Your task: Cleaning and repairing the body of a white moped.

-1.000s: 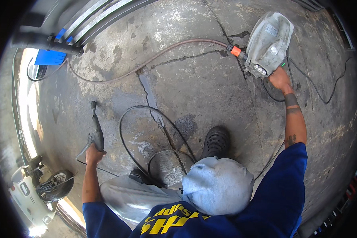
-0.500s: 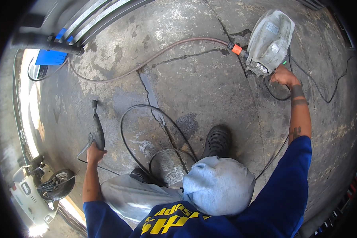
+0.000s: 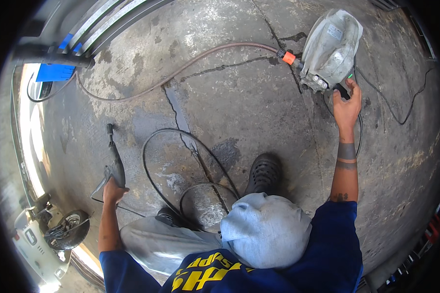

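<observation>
My left hand (image 3: 113, 191) is closed round the handle of a black spray gun (image 3: 116, 163), its nozzle pointing up the picture on the left. At upper right, a scuffed grey machine (image 3: 330, 46) has small round fittings on its lower face and an orange hose connector (image 3: 288, 57). My right hand (image 3: 347, 105) is at the machine's lower edge, thumb and fingers apart around a black part (image 3: 342, 91); whether they touch it is unclear.
A black hose (image 3: 154, 173) lies looped before my foot (image 3: 263, 176). A brownish hose (image 3: 205, 54) crosses the cracked concrete floor (image 3: 230, 107). Metal bars (image 3: 98, 22) and a blue panel (image 3: 54, 72) are at upper left, a scooter with wheel (image 3: 71, 227) at lower left.
My right hand has loosened from the machine's lower part and shifted slightly down, its forearm more upright. My left hand still holds the spray gun.
</observation>
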Available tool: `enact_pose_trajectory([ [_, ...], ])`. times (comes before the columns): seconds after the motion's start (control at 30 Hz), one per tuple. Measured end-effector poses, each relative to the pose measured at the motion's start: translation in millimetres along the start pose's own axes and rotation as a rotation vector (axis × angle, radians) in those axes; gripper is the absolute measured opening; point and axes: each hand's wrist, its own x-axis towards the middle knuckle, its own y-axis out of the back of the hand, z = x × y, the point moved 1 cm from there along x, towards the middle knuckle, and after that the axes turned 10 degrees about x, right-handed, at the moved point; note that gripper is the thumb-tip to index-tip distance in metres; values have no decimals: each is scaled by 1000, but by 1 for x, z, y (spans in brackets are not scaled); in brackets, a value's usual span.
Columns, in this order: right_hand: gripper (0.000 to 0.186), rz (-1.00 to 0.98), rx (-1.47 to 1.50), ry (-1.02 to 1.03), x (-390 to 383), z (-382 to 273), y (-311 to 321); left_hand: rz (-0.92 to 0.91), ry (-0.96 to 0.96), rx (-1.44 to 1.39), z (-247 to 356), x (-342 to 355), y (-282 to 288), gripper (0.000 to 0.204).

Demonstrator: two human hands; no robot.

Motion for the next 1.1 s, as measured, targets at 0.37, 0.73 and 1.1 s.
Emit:
enact_pose_trajectory([
  [0.37, 114, 330, 98, -356, 27, -62, -47, -79, -30, 68, 10, 20, -7, 64],
  [0.73, 104, 428, -68, -271, 27, -69, -43, -45, -37, 46, 3, 16, -7, 69],
  [1.1, 62, -155, -41, 583, 28, -145, -99, -22, -64, 29, 5, 13, -4, 58],
])
